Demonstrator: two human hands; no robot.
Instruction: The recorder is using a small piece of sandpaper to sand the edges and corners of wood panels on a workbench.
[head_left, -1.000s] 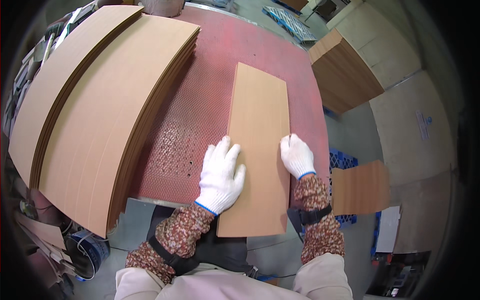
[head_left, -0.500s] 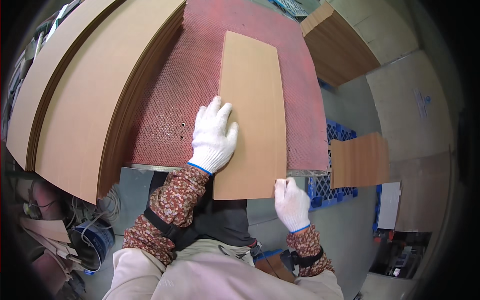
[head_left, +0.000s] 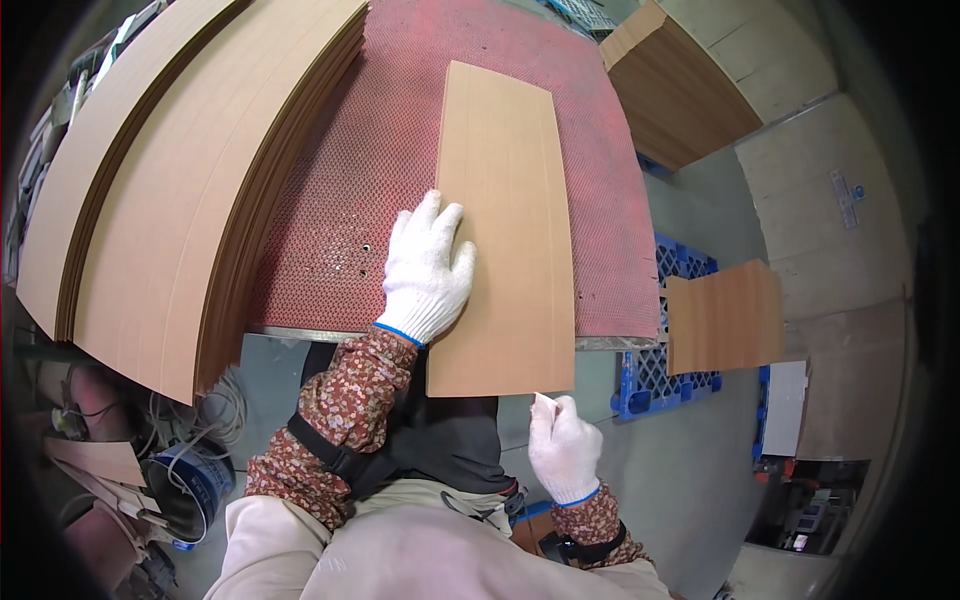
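Note:
A long tan cardboard-like panel (head_left: 515, 240) lies lengthwise on the red textured table top, its near end jutting past the front edge. My left hand (head_left: 428, 265), in a white knit glove, rests flat along the panel's left side with fingers stretched out. Just below the panel's near right corner, my right hand (head_left: 566, 445), gloved alike, has thumb and fingers pinched together. A small pale flat piece (head_left: 541, 401) sticks up from that pinch, close to the near edge; its kind is too small to make out.
Tall stacks of similar panels (head_left: 170, 200) stand at the table's left. The red table top (head_left: 330, 220) has two small holes. Right of it are blue pallets (head_left: 640, 385) and further panel stacks (head_left: 725, 318). A blue bucket (head_left: 205, 480) and coiled cables sit at lower left.
My right hand has come off the panel's near right corner, moving down and slightly left, and the pale piece now shows in its fingers. My left hand stays in place.

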